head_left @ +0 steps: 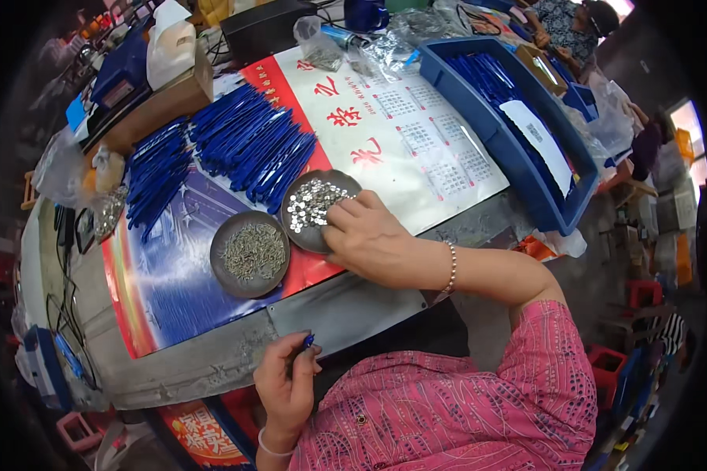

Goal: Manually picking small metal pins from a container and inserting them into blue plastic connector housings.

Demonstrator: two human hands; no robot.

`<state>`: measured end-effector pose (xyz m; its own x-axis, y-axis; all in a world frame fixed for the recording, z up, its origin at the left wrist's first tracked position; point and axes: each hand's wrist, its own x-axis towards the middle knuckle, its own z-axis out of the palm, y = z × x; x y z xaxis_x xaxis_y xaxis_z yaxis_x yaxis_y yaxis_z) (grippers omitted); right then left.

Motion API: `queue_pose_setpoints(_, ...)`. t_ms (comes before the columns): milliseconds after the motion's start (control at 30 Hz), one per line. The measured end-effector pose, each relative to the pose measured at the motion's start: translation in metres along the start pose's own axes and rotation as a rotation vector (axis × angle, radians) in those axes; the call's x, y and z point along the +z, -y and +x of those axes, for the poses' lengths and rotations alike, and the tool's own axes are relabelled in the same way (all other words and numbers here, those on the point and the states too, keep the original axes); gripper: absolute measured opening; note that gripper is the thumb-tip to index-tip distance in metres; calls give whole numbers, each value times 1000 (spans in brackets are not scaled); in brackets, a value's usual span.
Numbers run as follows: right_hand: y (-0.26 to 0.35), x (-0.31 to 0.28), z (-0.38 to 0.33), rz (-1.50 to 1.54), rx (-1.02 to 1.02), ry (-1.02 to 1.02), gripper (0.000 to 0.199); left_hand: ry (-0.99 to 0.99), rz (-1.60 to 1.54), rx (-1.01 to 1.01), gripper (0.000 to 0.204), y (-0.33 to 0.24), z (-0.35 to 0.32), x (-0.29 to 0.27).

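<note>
My right hand (373, 239) reaches into a round dark dish (352, 179) of small shiny silver discs (310, 204). Its fingers are bent together at the dish's right side, and whatever they pinch is hidden. Just left of it, a second dark dish (220, 281) holds a heap of tiny metal pins or screws (253, 253). By the table's front edge, my left hand (287, 385) is closed on a dark blue piece (309, 341); only its end shows between thumb and fingers. Beyond the dishes lie piles of slim blue metallic strips or tools (251, 141), too heaped to name exactly.
A printed calendar sheet (416, 184) covers much of the table (212, 369). On the far right stands a blue crate (518, 169) of more blue pieces with a white paper on top. A cardboard box (149, 114) is far left. Another person (565, 27) sits opposite.
</note>
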<state>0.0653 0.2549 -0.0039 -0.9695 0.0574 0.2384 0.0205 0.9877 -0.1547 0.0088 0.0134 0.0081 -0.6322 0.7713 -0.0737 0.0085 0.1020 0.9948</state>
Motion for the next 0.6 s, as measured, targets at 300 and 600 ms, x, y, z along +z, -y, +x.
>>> queue_pose_setpoints(300,-15,-19,-4,150,102,22,25,-34,-85,-17,19,0,2,0)
queue_pose_setpoints(600,-10,-8,-2,113,106,135,26,32,-102,-49,20,-1,3,8)
